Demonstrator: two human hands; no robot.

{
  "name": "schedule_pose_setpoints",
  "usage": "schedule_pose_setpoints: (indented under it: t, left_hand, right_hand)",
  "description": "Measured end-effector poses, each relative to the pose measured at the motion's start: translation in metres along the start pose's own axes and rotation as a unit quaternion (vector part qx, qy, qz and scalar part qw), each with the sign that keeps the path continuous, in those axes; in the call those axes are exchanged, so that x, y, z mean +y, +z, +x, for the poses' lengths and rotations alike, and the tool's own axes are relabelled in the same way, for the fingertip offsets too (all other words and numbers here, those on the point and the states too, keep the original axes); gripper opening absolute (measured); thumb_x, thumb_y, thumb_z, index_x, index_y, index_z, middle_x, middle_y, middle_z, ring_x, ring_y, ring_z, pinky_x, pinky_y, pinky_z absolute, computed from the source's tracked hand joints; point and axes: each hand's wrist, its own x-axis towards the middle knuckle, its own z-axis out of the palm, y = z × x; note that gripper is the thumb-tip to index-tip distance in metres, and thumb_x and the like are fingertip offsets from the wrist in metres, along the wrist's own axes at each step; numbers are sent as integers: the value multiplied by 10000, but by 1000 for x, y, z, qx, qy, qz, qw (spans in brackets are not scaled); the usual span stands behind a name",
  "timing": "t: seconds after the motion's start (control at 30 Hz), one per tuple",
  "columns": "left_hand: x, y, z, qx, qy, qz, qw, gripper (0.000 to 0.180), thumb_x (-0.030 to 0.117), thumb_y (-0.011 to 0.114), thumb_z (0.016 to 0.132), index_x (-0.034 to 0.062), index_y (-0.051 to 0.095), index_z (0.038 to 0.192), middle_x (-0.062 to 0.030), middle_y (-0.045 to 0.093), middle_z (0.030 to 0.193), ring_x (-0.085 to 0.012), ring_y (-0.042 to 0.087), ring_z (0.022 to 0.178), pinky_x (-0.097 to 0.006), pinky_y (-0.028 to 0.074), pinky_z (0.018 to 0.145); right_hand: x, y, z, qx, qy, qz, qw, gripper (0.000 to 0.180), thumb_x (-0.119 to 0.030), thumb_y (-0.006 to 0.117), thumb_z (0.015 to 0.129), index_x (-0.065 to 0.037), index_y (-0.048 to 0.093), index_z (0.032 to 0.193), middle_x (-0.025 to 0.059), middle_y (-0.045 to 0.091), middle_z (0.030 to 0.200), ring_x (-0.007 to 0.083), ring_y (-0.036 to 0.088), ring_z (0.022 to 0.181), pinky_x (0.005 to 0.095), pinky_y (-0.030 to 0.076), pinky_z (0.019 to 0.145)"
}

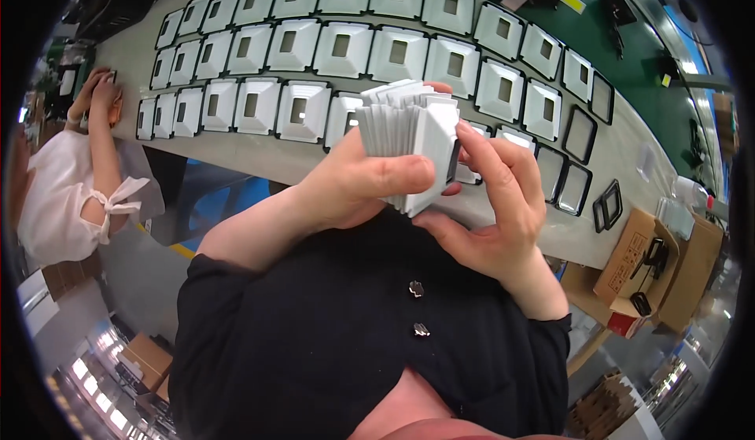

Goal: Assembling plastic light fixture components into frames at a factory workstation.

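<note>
Both hands, left and right, grasping white plate stack, perhaps plastic.

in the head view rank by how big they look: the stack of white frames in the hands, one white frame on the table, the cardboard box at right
1. stack of white frames, though nearness to the camera inflates it
2. cardboard box
3. white frame on the table, looks about the box's size, so unsure
</note>
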Motion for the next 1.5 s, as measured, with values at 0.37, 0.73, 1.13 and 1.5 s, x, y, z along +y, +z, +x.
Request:
schedule_pose_setpoints:
  t: [0.37,0.73,1.13,1.5]
  left_hand:
    - [7,-13,-30,5,31,-37,999,949,523,733,733,82,243,1416,-154,442,1314,-273,507,1177,-404,505,921]
    - [6,-9,-42,-15,25,29,999,622,355,722,810,36,456,1272,-70,579,1113,-157,559,1035,-298,468,850]
    - [11,-6,-41,15,-18,2,1000,536,306,690,820,31,492,1235,-82,609,1055,-164,592,987,-309,491,829]
    - [9,-5,-41,24,-11,21,999,511,303,676,817,21,512,1209,-89,615,1035,-172,600,968,-312,496,809]
  right_hand:
    - [-20,27,-3,81,-51,-13,995,541,-105,832,576,-21,650,1079,79,599,919,203,588,789,289,486,660]
    - [-34,18,18,-73,-1,29,997,952,-215,853,459,-44,488,1321,130,464,1248,282,486,1063,359,436,806]
    - [-27,15,18,-37,-25,55,997,941,-228,868,429,4,529,1276,144,506,1204,270,524,1038,333,473,765]
    - [-26,15,17,-36,-27,70,997,919,-263,870,452,19,537,1261,152,511,1199,277,533,1049,346,481,794]
